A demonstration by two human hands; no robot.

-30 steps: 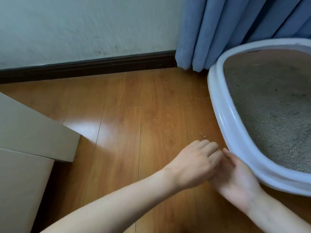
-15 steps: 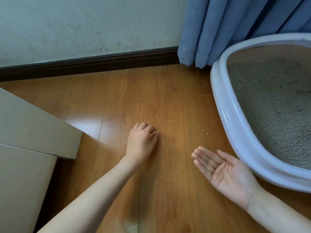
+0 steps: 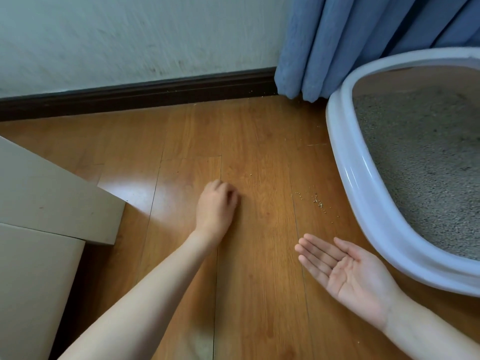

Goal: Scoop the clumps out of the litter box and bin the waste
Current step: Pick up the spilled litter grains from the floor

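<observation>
A pale grey litter box (image 3: 363,196) filled with grey litter (image 3: 426,162) stands on the wooden floor at the right. Several spilled litter granules (image 3: 318,201) lie on the floor just left of its rim. My left hand (image 3: 217,203) rests knuckles-up on the floor to the left of the granules, its fingers curled under and its fingertips hidden. My right hand (image 3: 345,266) lies palm up and flat close to the box's near rim, with nothing visible on the palm. No scoop or bin is in view.
A beige cardboard box (image 3: 39,203) with an open flap fills the left side. A dark skirting board (image 3: 140,94) runs along the white wall behind, and a blue curtain (image 3: 363,35) hangs to the floor behind the litter box.
My left hand has left my right palm and moved left onto the floor, where it stays. My right hand now lies uncovered, palm up.
</observation>
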